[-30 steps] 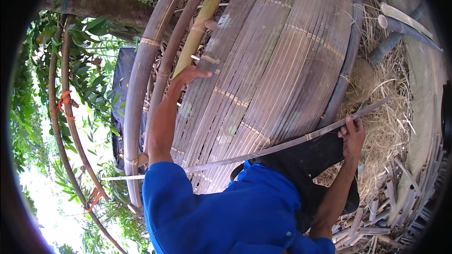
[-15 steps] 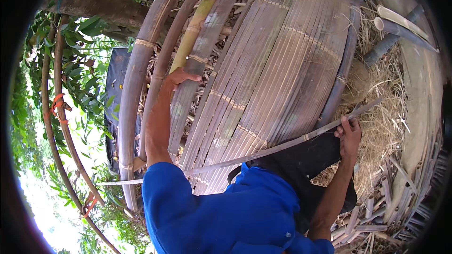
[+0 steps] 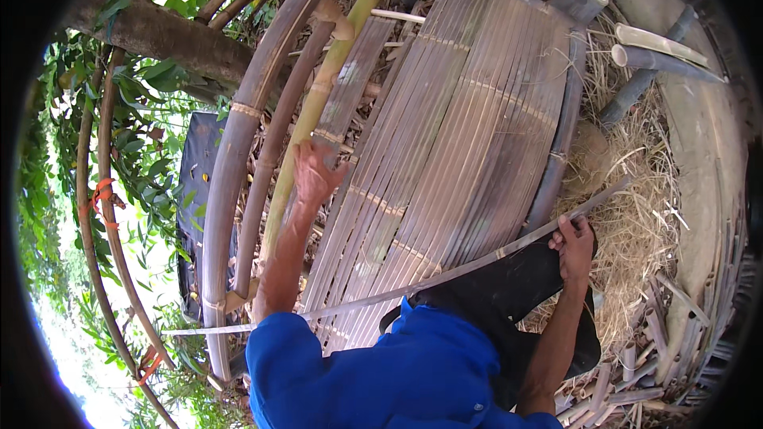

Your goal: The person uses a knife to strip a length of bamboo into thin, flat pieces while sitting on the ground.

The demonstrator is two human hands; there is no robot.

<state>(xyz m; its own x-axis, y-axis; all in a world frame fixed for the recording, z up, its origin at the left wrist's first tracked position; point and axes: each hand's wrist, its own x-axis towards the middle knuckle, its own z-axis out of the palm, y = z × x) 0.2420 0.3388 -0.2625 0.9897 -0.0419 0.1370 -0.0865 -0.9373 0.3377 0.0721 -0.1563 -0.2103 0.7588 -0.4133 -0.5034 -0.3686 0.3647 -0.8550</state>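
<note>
My left hand [image 3: 316, 173] is over the wide flat bamboo slat [image 3: 354, 83], next to the yellow-green bamboo pole [image 3: 330, 63]. It is slightly blurred, with thumb and fingers apart and nothing visible in its grasp. To the right, my right hand [image 3: 574, 245] is closed around a long thin bamboo strip [image 3: 429, 282] near its right end. That strip runs slantwise in front of my body, past my left upper arm, to the bench frame. Beyond it lies a bench top of narrow bamboo slats [image 3: 469, 135], tied in rows with pale lashing.
Thick curved bamboo rails [image 3: 226, 183] bound the left side, with leafy branches [image 3: 159, 71] and a dark panel [image 3: 199, 183] outside them. Dry straw [image 3: 636, 230] covers the ground at right. Cut bamboo pieces [image 3: 628, 365] lie lower right, near a pale curved ledge [image 3: 699, 183].
The whole view has shifted slightly. My left hand has turned, its thumb rising from the wide slat. My right hand still holds the thin strip.
</note>
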